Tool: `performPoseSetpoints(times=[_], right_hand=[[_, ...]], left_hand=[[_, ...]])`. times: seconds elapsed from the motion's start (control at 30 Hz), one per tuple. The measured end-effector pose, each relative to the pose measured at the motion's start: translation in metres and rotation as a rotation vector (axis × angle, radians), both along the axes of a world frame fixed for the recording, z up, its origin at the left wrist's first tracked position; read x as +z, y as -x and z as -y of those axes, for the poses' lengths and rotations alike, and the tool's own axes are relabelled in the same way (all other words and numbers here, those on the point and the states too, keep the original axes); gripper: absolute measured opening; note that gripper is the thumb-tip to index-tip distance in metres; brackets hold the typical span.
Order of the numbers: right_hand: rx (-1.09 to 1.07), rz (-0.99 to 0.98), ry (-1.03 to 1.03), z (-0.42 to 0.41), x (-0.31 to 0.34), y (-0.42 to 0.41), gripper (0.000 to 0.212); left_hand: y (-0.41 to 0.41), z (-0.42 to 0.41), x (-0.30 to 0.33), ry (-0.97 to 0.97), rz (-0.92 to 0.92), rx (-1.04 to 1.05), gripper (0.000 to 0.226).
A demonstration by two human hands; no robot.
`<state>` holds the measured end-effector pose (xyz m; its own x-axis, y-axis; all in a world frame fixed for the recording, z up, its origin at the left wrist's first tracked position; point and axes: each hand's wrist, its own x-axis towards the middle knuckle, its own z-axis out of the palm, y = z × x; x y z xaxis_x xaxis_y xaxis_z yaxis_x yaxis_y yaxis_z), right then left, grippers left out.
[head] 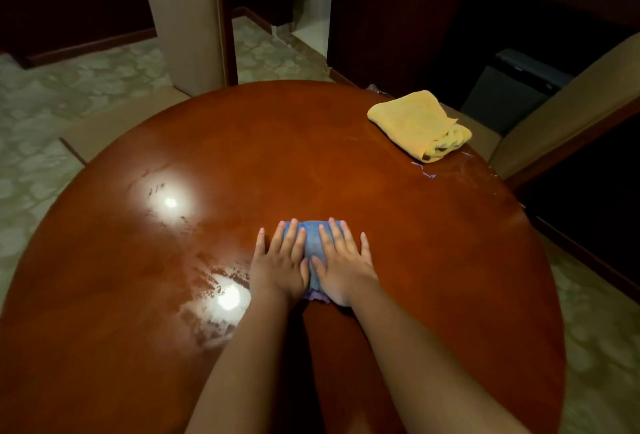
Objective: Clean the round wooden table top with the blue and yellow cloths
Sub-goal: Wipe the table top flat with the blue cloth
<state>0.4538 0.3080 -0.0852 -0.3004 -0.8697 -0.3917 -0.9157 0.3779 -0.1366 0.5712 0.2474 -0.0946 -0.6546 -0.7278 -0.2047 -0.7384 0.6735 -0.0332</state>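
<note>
The round wooden table top (311, 163) fills most of the view, glossy and reddish brown. A folded blue cloth (312, 243) lies near its middle. My left hand (278, 264) and my right hand (341, 260) both press flat on the blue cloth, side by side, fingers spread and pointing away from me. Only a strip of cloth shows between and around them. A folded yellow cloth (417, 124) rests untouched near the table's far right edge.
Wet smears and two lamp glares (221, 298) mark the table left of my hands. A beige chair (187, 18) stands beyond the far edge, another chair (568, 108) at the right. A dark bin (516, 87) sits behind it. Patterned carpet surrounds the table.
</note>
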Motion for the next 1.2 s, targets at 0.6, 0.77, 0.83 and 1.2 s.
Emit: performPoseSetpoints(times=[0.6,0.77,0.83,1.2], right_hand=[[-0.021,0.006,-0.043,-0.046,0.007,0.015,0.062],[-0.086,-0.021,-0.074,-0.095,0.009,0.020,0.062],[-0.097,-0.035,-0.072,-0.106,0.009,0.026,0.061],[-0.175,-0.045,-0.011,-0.129,0.002,0.115,0.060]], left_hand=[[0.016,-0.042,0.011,0.004,-0.068,-0.024,0.073],[0.024,-0.079,0.012,-0.069,0.026,-0.115,0.059],[0.031,-0.088,0.011,-0.067,0.036,-0.141,0.059],[0.125,-0.102,0.014,-0.072,0.024,-0.212,0.058]])
